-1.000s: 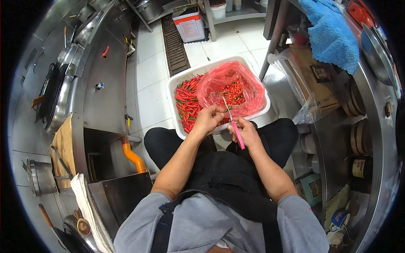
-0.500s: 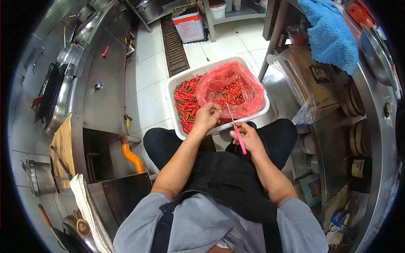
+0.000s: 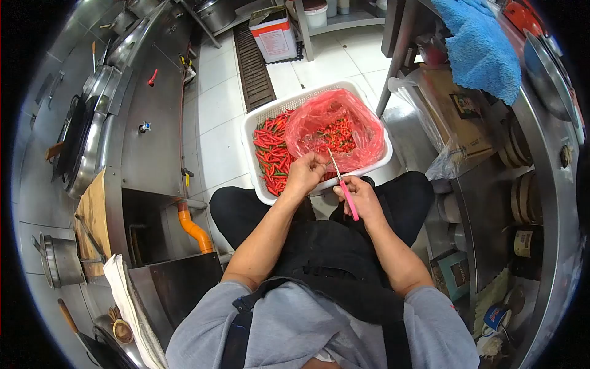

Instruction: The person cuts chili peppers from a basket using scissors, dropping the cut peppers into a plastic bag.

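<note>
My right hand [image 3: 361, 197] is closed around the pink-handled scissors [image 3: 348, 200], whose blades point away from me over the near edge of a red plastic bag [image 3: 301, 126]. Close to the blades, my left hand [image 3: 307, 173] pinches what looks like a chili pepper, mostly hidden by the fingertips. Inside the bag lie cut red chili pieces [image 3: 337, 134]. Left of it, whole red and some green chili peppers [image 3: 270, 144] fill one side of a white plastic basket [image 3: 252, 126], which also holds the bag.
A steel stove unit [image 3: 157, 117] runs along the left, with an orange pipe [image 3: 195, 230] beneath. To the right stands a steel shelf with a blue towel [image 3: 482, 52] and a bagged cardboard box [image 3: 452, 117]. Behind the basket are a floor drain [image 3: 253, 71] and a white-and-orange tin [image 3: 275, 40].
The greenish bit that showed at my left fingertips is now barely visible. The scissors have shifted very slightly, and both hands stay in nearly the same place.
</note>
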### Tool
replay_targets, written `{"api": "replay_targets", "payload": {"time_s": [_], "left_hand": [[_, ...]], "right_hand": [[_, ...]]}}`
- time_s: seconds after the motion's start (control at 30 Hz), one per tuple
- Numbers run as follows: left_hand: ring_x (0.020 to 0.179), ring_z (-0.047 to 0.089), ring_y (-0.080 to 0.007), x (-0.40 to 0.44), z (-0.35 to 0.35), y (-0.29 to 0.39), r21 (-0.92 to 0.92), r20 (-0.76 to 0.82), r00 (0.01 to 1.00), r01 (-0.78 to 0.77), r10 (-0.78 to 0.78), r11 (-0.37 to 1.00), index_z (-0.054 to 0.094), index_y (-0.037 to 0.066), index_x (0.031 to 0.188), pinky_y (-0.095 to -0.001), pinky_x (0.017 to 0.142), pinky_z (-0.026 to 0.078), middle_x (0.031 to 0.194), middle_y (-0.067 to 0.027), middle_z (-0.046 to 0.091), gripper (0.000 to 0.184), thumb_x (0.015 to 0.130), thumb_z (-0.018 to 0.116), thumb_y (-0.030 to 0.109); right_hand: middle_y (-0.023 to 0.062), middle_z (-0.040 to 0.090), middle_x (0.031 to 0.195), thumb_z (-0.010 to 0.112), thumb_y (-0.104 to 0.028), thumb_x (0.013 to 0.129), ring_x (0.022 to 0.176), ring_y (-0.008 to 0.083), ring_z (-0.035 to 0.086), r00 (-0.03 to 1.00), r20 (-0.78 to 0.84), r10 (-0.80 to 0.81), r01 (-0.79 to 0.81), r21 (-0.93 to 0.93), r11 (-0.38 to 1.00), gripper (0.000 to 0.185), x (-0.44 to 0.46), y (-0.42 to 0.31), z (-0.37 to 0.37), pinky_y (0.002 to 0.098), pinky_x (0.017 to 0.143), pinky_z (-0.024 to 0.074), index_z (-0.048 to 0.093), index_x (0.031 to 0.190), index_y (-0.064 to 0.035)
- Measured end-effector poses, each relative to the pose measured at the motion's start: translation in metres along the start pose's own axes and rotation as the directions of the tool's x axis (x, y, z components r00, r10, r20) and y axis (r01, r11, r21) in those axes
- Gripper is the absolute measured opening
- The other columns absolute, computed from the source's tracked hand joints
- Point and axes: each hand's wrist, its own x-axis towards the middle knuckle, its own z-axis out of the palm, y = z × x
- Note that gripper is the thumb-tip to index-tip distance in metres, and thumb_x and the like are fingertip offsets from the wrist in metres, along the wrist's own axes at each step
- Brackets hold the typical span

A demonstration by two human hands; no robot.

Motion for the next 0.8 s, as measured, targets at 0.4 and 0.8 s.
{"api": "replay_targets", "payload": {"time_s": [0.4,0.8], "left_hand": [[0.065,0.060,-0.0079,-0.010,0.005,0.020,0.149,-0.030,0.990,-0.135,0.141,0.980,0.056,0.001,0.092,-0.0251,0.059,0.048,0.076,-0.0047,0.066,0.012,0.084,0.065,0.002],[0.079,0.067,-0.0364,0.047,-0.004,0.017,0.425,-0.063,0.856,-0.443,0.513,0.790,0.063,-0.001,0.091,-0.0401,0.072,0.053,0.082,-0.0199,0.067,0.013,0.079,0.060,0.002]], "right_hand": [[0.0054,0.063,0.072,0.076,-0.021,0.081,0.054,0.0105,0.056,1.000,-0.013,0.002,-0.002,-0.017,1.000,0.043,-0.001,-0.005,0.002,0.0255,0.047,0.0440,0.058,0.112,0.0035],[0.0049,0.057,0.064,0.075,-0.028,0.083,0.040,0.0117,0.051,0.997,-0.062,0.036,-0.038,-0.023,0.999,0.035,0.020,-0.022,-0.004,0.0265,0.036,0.0388,0.060,0.100,-0.0003]]}}
